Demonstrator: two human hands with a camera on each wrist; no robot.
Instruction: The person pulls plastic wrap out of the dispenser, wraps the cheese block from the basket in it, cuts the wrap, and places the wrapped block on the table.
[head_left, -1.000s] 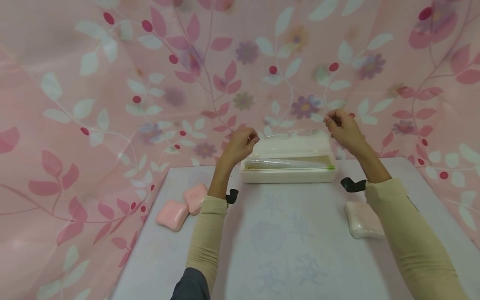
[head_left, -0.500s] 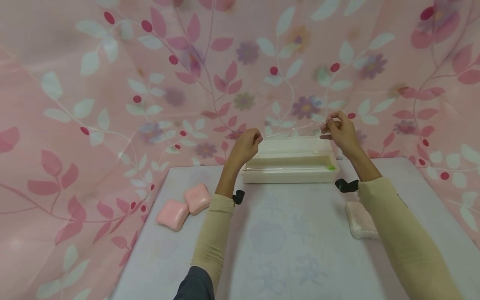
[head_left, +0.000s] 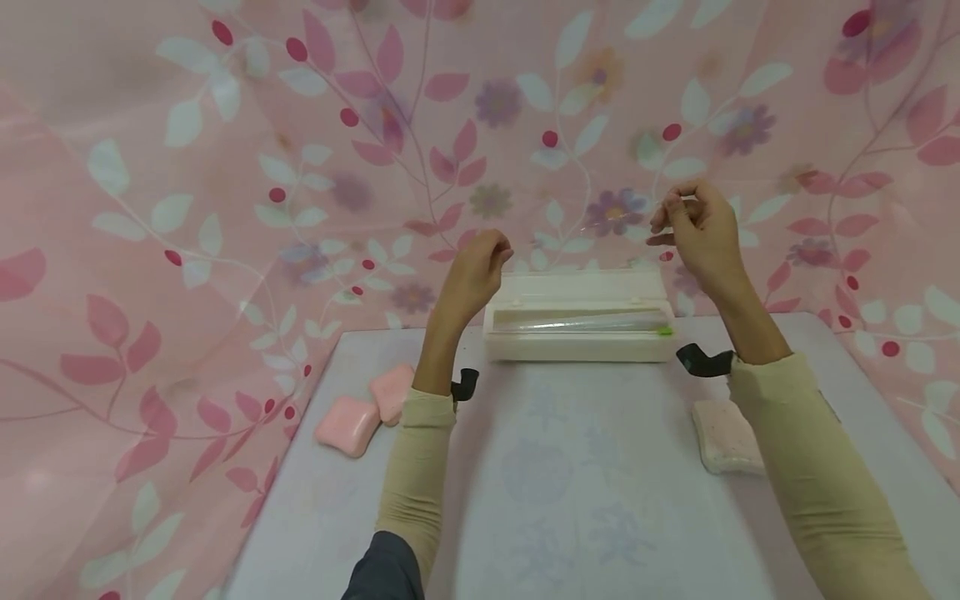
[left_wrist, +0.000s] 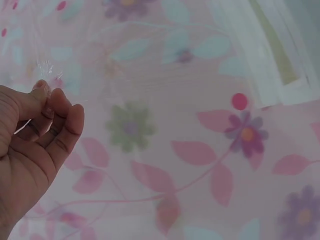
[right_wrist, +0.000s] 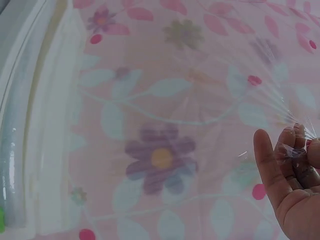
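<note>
A white dispenser box [head_left: 577,343] stands open at the table's far edge, a roll of clear film [head_left: 585,325] lying inside it. A sheet of clear film [head_left: 581,242] stretches up from the box between both hands. My left hand [head_left: 480,271] pinches its left corner above the box's left end. My right hand [head_left: 693,225] pinches the right corner, higher, above the box's right end. In the right wrist view the film [right_wrist: 240,100] fans out from my fingertips [right_wrist: 295,145]. In the left wrist view the curled fingers [left_wrist: 55,112] hold a crinkled film edge [left_wrist: 47,67].
Two pink soap bars [head_left: 347,425] [head_left: 390,392] lie at the table's left edge. A pale speckled bar [head_left: 723,435] lies at the right, under my right forearm. A pink floral cloth [head_left: 225,208] hangs behind and around the lavender table [head_left: 570,500].
Both hands rose, the right one more, drawing the film further up out of the box. The film roll shows again inside the box.
</note>
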